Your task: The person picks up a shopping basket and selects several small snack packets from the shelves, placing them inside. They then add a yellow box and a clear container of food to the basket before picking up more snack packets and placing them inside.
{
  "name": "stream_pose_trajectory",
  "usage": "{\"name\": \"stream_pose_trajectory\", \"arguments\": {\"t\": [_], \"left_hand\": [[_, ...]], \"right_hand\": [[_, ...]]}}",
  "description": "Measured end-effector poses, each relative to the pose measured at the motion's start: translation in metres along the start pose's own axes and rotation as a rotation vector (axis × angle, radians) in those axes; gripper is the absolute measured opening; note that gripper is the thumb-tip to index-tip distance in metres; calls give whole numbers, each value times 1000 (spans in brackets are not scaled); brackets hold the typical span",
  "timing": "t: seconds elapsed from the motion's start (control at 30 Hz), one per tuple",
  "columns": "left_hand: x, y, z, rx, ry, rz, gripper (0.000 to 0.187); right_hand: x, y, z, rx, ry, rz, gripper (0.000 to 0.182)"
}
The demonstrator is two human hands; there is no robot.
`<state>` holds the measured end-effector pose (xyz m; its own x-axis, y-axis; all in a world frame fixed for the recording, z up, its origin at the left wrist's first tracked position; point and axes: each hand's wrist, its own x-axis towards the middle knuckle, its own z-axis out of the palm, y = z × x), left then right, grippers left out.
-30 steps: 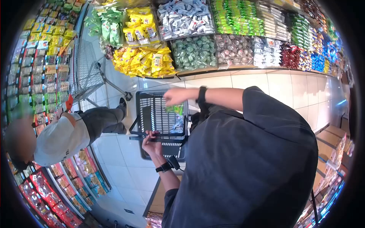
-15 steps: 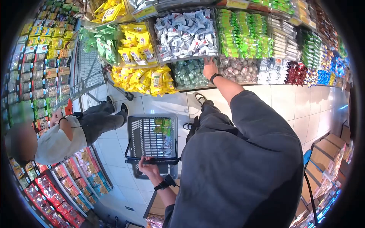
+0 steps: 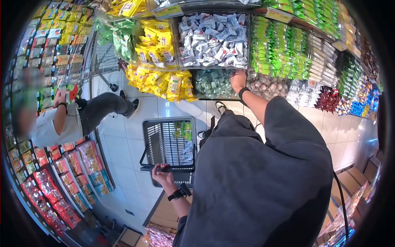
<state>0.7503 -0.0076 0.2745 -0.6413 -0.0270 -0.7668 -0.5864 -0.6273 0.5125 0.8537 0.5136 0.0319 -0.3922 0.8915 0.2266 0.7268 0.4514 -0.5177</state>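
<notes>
Left hand (image 3: 163, 177) low in the frame, fingers wrapped tight round the black handles (image 3: 166, 168) of the grey shopping basket (image 3: 158, 142), which hangs out in front of the body over the white tiled floor (image 3: 119, 140). Green sweet packets (image 3: 183, 129) lie in the far corner of the basket, with some pale wrapped ones (image 3: 188, 147) just beside them along its right wall.

Right hand (image 3: 238, 80) is up at the display, arm stretched out, a black watch (image 3: 243, 91) on the wrist. It sits at the edge between the bin of dark green wrapped sweets (image 3: 212, 83) and the bin of brownish wrapped ones (image 3: 267, 85). The fingers are tucked into the bin, so whether they are apart or closed on anything, I cannot tell.

Above that hand, a bin of silver-white wrapped sweets (image 3: 214, 39); to its left, yellow packets (image 3: 158, 41) stacked high and more yellow packets (image 3: 162, 82) spilling below.

Off to the left, another person (image 3: 70, 119) in a white top and grey trousers stands at the facing shelves (image 3: 45, 49), beside a wire trolley (image 3: 103, 57).
</notes>
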Motion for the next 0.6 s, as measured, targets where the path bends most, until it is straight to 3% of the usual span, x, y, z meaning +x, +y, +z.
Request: {"name": "stream_pose_trajectory", "arguments": {"t": [0.07, 0.17, 0.3, 0.37, 0.43, 0.47, 0.53, 0.6], "left_hand": [[1, -6, -2, -33, 3, -12, 7], [4, -15, -12, -22, 0, 1, 8], [2, -21, -13, -18, -3, 1, 9], [-2, -25, -1, -7, -10, 0, 8], [-5, -27, 4, 12, -15, 5, 8], [-6, -28, 6, -10, -16, -14, 8], [-9, -28, 5, 4, -33, -18, 10], [-11, -29, -1, 25, -25, -6, 9]], "right_hand": [[-1, -22, -27, 181, 50, 191, 42], [-23, -42, -53, 345, -120, 212, 44], [-41, -104, -83, 1049, -1009, 464, 49], [-50, -141, -92, 1110, -1467, 151, 55], [-72, -162, -90, 1027, -1751, 23, 62], [-73, -164, -87, 1028, -1751, 22, 62], [-73, -167, -79, 752, -1650, -210, 54], [-62, -141, -33, 590, -1174, -461, 40]]}}
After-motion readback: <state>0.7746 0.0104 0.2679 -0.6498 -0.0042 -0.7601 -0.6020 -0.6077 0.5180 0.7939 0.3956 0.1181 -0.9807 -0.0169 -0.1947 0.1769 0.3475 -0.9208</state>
